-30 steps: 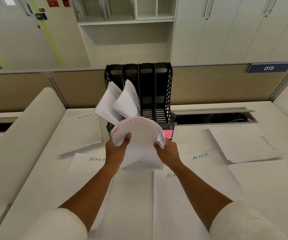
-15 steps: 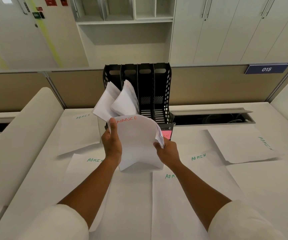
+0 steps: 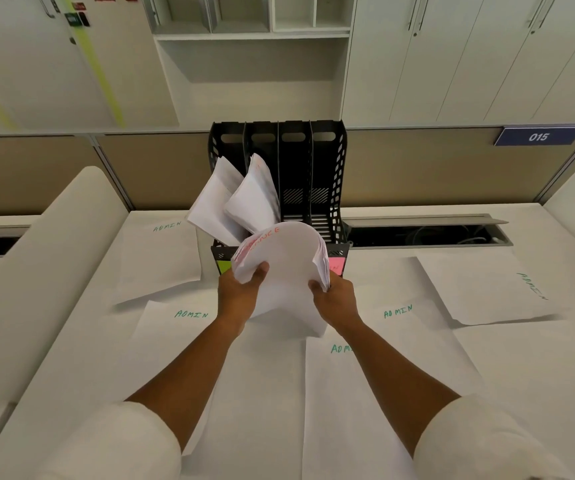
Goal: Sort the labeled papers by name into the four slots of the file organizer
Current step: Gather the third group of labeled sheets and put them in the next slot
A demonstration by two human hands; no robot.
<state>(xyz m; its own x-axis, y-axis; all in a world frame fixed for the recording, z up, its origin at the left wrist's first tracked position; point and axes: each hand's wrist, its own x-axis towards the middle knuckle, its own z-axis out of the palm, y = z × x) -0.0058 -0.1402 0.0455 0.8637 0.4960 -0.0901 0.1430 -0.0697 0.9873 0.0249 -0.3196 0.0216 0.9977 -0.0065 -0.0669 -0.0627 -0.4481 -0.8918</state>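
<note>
White paper is filling most of what we are seeing: we are holding a curved stack of sheets [image 3: 284, 268] upright between both hands, just in front of the black file organizer [image 3: 327, 174] at the far middle of the counter [image 3: 54, 341]. Our left hand [image 3: 239, 296] is gripping the stack's left edge with the thumb curled over the front sheet, and our right hand [image 3: 336, 301] is pinching the right edge, fingers wrapped behind the pile. Red lettering on the top sheet is reading as something like FINANCE, though the first letters are partly curled away.

We are judging the sorting as well under way but not finished. The two left slots are already carrying paper bundles [image 3: 237, 202] that are leaning out toward us, while the two right slots are showing bare black walls and look empty. A green tag [image 3: 224, 266] and a pink tag [image 3: 336, 266] are peeking out at the organizer's near base on either side of our stack; what they say we cannot tell.

Several loose sheets marked ADMIN [image 3: 191, 314] in green are lying flat on the counter, to the left, right and near side of our hands, so that whole group is waiting to be gathered. We are guessing the stack in hand is heading for one of the slots next, but which one we cannot tell
</note>
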